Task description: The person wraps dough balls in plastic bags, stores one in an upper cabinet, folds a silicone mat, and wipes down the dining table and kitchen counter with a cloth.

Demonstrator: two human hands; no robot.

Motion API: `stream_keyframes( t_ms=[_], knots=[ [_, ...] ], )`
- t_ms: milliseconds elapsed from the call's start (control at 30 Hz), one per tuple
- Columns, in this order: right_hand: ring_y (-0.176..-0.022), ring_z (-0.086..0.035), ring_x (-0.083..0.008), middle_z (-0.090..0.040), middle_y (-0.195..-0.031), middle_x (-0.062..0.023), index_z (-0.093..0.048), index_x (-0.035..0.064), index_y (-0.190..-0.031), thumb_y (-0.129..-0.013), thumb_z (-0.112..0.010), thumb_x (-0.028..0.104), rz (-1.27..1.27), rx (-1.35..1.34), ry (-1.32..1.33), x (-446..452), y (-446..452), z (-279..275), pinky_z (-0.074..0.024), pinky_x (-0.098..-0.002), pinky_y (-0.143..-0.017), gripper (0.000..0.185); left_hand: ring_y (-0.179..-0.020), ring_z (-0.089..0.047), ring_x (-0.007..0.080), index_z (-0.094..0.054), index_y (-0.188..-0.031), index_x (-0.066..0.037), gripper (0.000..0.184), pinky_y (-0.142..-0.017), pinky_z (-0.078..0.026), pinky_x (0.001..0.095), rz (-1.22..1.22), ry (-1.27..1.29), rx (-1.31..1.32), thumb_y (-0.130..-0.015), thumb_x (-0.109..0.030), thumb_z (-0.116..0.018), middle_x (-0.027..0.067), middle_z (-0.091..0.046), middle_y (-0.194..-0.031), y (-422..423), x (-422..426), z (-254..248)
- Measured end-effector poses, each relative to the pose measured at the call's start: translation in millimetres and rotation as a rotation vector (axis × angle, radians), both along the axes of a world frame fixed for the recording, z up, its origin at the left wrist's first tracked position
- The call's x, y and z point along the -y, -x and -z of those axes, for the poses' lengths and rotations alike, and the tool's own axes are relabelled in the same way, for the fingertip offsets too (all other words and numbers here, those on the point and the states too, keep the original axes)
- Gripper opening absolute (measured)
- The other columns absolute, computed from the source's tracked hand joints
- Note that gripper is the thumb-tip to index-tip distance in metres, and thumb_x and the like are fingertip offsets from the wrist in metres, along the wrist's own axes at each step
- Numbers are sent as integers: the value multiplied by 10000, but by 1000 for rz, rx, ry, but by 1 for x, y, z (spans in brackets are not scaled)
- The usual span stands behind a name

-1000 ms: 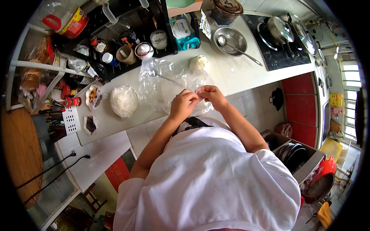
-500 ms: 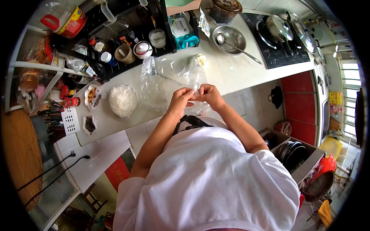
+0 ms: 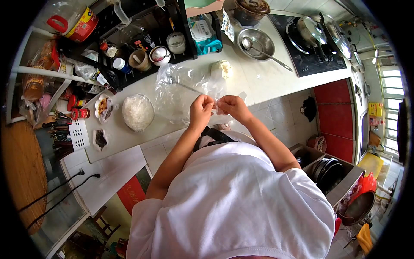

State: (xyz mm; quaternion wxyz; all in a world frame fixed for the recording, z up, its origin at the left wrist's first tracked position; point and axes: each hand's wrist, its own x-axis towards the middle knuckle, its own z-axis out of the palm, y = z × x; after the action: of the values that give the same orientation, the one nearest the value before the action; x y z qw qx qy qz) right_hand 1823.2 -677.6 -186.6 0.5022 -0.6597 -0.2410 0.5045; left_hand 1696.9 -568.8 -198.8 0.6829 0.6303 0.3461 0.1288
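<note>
Brt daylight, window (image 3: pixel 390 93) overexp., edges warped

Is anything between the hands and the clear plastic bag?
Nothing visible: the left hand and right hand are at the near side of the clear plastic bag. A thin utensil lies beyond them, amid the plastic.

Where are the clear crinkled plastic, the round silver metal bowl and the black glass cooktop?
Clear crinkled plastic (image 3: pixel 176 100): head view, on its spread-out part.
Round silver metal bowl (image 3: pixel 261 39): head view, on its inside surface.
Black glass cooktop (image 3: pixel 305 66): head view, on its bare glass.
</note>
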Motion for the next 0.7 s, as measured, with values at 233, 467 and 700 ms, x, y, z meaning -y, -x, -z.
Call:
stream_keyframes(
  t_ms=[233, 467, 700],
  knots=[
    [-663, -583, -85, -638, -753, -30, -620, 16, -836, -851, -656, 155, 152, -13, -60, 3, 3, 6, -446, -217, -573, 145, -790, -613, 112, -530, -1020, -48, 177, -612, -498, 242, -13, 217, 38, -882, -151, -567, 25, -616, -823, -2, 2, -21],
    [-656, -518, -44, -577, -705, 19, -534, 58, -708, -781, -699, 26, 91, 123, -59, 3, 12, 21, -436, -200, -590, 184, -765, -609, 105, -590, -894, -66, 149, -615, -497, 270, 51, 314, -94, -844, -206, -606, 13, -614, -816, -2, -1, -3],
    [-574, -524, -68, -561, -633, 23, -481, 112, -670, -755, -748, 63, 251, -349, -223, 7, 5, 20, -432, -212, -533, 285, -809, -610, 131, -584, -896, -82, 126, -670, -500, 303, 25, 482, -10, -869, -205, -569, 13, -614, -846, -1, -1, -10]
  ],
)
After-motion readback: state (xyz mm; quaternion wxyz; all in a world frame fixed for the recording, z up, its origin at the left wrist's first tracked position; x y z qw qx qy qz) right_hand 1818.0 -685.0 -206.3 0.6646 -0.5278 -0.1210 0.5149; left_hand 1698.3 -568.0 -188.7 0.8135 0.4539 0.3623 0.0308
